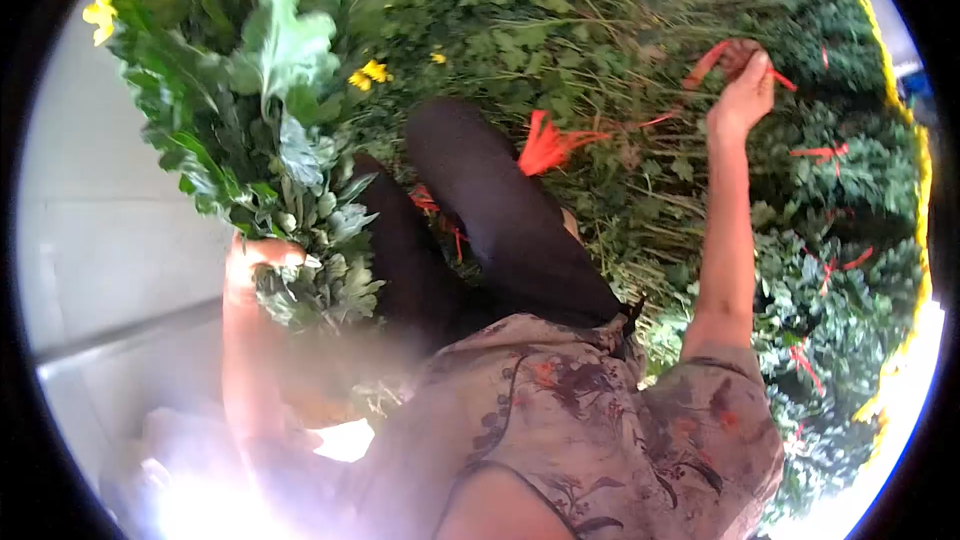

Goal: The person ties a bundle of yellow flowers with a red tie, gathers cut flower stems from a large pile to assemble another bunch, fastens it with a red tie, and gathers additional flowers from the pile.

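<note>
My left hand is wrapped round the lower stems of a leafy bunch of yellow flowers, held upright at the left. The blooms at its top are partly cut off by the view's edge. Out to the right, my right hand pinches a red ribbon tie, whose strands stick out on both sides of the fingers. Beneath that hand lie loose cut stems and leaves. A bundle of red ribbon strips rests by my knee.
Several bunches tied with red ribbon are stacked along the right, their yellow heads facing outward. Loose flower stems cover the ground ahead of my legs. A pale wall stands at the left.
</note>
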The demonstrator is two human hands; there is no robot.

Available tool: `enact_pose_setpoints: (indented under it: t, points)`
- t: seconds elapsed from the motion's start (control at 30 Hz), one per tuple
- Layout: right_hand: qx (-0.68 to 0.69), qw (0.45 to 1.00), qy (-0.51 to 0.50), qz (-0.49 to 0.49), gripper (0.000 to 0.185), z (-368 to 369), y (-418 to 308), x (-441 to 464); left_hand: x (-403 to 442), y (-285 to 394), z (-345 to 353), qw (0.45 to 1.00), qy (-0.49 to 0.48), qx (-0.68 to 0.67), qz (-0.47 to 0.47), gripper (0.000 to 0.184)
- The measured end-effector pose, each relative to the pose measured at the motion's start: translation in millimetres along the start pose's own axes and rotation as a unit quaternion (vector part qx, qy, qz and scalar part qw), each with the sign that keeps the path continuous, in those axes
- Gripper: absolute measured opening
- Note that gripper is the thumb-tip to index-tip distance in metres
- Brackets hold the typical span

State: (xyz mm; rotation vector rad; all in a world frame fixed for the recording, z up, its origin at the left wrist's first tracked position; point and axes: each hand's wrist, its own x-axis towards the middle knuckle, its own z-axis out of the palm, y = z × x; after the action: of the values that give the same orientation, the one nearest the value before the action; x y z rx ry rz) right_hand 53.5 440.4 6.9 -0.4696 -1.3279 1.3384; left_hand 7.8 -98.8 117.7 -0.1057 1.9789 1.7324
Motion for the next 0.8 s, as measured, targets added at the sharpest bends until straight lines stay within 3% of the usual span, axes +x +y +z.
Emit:
enact_pose_setpoints:
  t: [0.07, 0.1, 0.13, 0.17, 0.23, 0.3, 0.4, 0.43, 0.5, 0.57, 0.63, 0.7, 0.73, 0.8]
  points:
    - [-0.102, 0.979, -0.167, -0.058, 0.034, 52, -45, -45, -9, 8, -3, 1.000, -0.025, -0.015, 0.012, 0.066]
    - [-0.051, 0.944, -0.310, -0.101, 0.025, 77, -53, -80, -12, 13, -2, 0.999, -0.044, -0.017, 0.018, 0.066]
    - [-0.021, 0.885, -0.462, -0.058, 0.014, 103, -98, -125, -14, 18, 0, 0.997, -0.068, -0.017, 0.021, 0.066]
    - [0.010, 0.823, -0.562, -0.086, 0.006, 116, -103, -157, -14, 22, 4, 0.995, -0.095, -0.014, 0.023, 0.065]
    - [-0.027, 0.732, -0.675, -0.092, 0.013, 123, -87, -209, -8, 30, 15, 0.988, -0.151, 0.004, 0.029, 0.064]
    - [-0.100, 0.724, -0.655, -0.191, 0.023, 109, -73, -235, 1, 34, 24, 0.980, -0.196, 0.030, 0.031, 0.064]
    - [-0.019, 0.742, -0.657, -0.132, 0.015, 102, -120, -211, 6, 31, 33, 0.986, -0.160, 0.034, -0.018, 0.065]
    - [-0.045, 0.722, -0.680, -0.118, 0.014, 93, -126, -205, 13, 32, 31, 0.977, -0.188, 0.087, -0.048, 0.065]
    - [-0.014, 0.712, -0.689, -0.130, 0.012, 84, -147, -203, 12, 26, 43, 0.979, -0.144, 0.142, -0.033, 0.065]
    - [0.038, 0.704, -0.694, -0.148, 0.014, 84, -165, -207, 30, -5, 52, 0.975, -0.139, 0.161, 0.055, 0.061]
    - [0.051, 0.671, -0.715, -0.187, 0.014, 101, -174, -212, 51, -42, 62, 0.939, -0.114, 0.288, 0.148, 0.050]
    - [0.090, 0.653, -0.734, -0.163, 0.006, 137, -145, -221, 58, -68, 80, 0.866, -0.107, 0.456, 0.175, 0.043]
    - [0.062, 0.664, -0.739, -0.095, 0.007, 153, -122, -229, 54, -69, 92, 0.867, -0.106, 0.455, 0.175, 0.043]
    - [0.009, 0.676, -0.735, 0.062, 0.020, 168, -94, -237, 42, -70, 109, 0.833, -0.034, 0.546, 0.077, 0.048]
